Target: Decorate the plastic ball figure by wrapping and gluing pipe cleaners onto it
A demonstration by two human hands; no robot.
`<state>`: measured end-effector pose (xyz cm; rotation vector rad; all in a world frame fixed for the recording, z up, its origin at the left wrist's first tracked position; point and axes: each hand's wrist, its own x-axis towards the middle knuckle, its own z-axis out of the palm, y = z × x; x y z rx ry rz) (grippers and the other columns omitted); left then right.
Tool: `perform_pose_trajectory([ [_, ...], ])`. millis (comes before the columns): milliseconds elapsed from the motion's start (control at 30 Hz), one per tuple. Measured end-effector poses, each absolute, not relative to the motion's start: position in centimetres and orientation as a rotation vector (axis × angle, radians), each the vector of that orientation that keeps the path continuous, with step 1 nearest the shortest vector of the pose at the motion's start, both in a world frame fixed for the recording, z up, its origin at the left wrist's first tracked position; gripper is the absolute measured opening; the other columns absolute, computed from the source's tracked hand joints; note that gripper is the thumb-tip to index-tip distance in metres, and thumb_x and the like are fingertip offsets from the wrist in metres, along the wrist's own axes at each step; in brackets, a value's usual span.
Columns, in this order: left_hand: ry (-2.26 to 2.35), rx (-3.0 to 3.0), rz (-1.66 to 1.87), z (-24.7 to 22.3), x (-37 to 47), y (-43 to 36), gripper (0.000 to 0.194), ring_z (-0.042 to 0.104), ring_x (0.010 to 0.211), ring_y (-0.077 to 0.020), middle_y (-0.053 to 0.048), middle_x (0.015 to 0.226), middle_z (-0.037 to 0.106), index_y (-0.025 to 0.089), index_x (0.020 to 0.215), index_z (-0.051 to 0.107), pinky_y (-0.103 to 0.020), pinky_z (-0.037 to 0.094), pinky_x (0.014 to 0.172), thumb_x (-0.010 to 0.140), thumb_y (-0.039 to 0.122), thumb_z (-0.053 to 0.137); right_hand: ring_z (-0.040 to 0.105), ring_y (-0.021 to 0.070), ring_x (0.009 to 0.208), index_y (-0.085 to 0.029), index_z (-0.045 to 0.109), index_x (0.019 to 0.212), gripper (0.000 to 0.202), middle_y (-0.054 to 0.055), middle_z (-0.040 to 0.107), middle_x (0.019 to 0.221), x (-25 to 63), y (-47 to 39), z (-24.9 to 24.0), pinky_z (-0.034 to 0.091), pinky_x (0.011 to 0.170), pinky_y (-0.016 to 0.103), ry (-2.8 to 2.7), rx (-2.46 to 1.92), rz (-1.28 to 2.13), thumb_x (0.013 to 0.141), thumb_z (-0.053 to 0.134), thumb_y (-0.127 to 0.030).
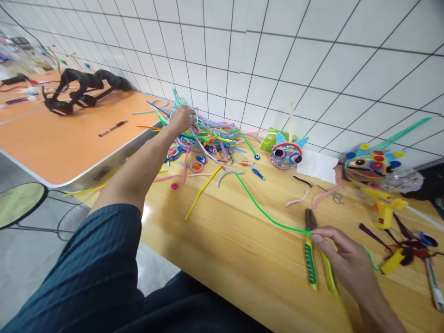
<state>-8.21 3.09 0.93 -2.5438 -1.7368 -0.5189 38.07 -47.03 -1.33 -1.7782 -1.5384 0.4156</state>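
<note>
My right hand point(347, 259) pinches a bright green pipe cleaner point(260, 210) between thumb and fingertips. The green length curves leftward over the table, and a short green part shows right of my wrist. Beneath and beside that hand lie pliers point(310, 259) with green and yellow handles. My left hand point(182, 119) is stretched far out to a heap of colourful pipe cleaners point(211, 138) by the tiled wall. Its fingers are curled down into the heap, and what they grasp is hidden. A yellow pipe cleaner point(204, 192) lies alone on the wood.
A decorated face ball point(287, 155) with googly eyes stands near white paper point(317, 166). Farther right are a second face point(373, 164), a yellow glue gun point(383, 206), scissors point(336, 198) and a utility knife point(433, 284). An orange table point(69, 148) adjoins at left, holding black gear point(83, 88).
</note>
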Motion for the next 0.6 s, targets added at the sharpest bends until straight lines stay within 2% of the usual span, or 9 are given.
perform_pose_trajectory([
  [133,-1.649,-2.574,-0.434,0.5,-6.0,2.2,0.047,0.070,0.134,-0.0332,-0.019,0.156,0.069,0.015,0.149,0.078,-0.041,0.054,0.114,0.107,0.026,0.059,0.081,0.0292,0.075,-0.031,0.084,0.080,0.059,0.007,0.084,0.082,38.0,-46.8,-1.3,0.067,0.074,0.041,-1.524,-1.782,0.416,0.092,0.073,-0.087],
  [200,-1.617,-2.607,-0.399,-0.2,-4.9,2.2,0.043,0.074,0.127,-0.0324,-0.018,0.151,0.073,0.016,0.137,0.085,-0.040,0.056,0.109,0.102,0.021,0.061,0.081,0.0301,0.074,-0.032,0.084,0.079,0.058,0.007,0.084,0.080,37.9,-46.7,-1.2,0.067,0.072,0.042,-1.489,-1.780,0.406,0.088,0.075,-0.089],
  [333,-1.634,-2.598,-0.441,-1.3,-4.5,2.8,0.031,0.078,0.117,-0.0325,-0.015,0.117,0.084,0.016,0.109,0.090,-0.037,0.058,0.103,0.093,0.017,0.063,0.080,0.0339,0.073,-0.037,0.082,0.075,0.050,0.008,0.082,0.077,37.6,-46.7,0.1,0.066,0.068,0.046,-1.375,-1.774,0.382,0.084,0.080,-0.086],
  [433,-1.684,-2.538,-0.552,-0.7,-5.7,3.8,0.035,0.077,0.114,-0.0326,-0.014,0.107,0.085,0.017,0.112,0.089,-0.038,0.059,0.101,0.094,0.016,0.059,0.078,0.0342,0.071,-0.037,0.081,0.072,0.041,0.008,0.080,0.075,36.7,-45.5,2.0,0.064,0.068,0.048,-1.299,-1.777,0.314,0.081,0.083,-0.077],
  [600,-1.742,-2.414,-0.742,2.2,-7.8,5.0,0.037,0.072,0.117,-0.0293,-0.017,0.122,0.082,0.013,0.122,0.085,-0.038,0.056,0.104,0.100,0.015,0.056,0.075,0.0274,0.078,-0.029,0.078,0.078,0.031,0.004,0.079,0.078,33.2,-36.1,6.0,0.060,0.076,0.041,-1.328,-1.683,0.164,0.086,0.079,-0.059],
])
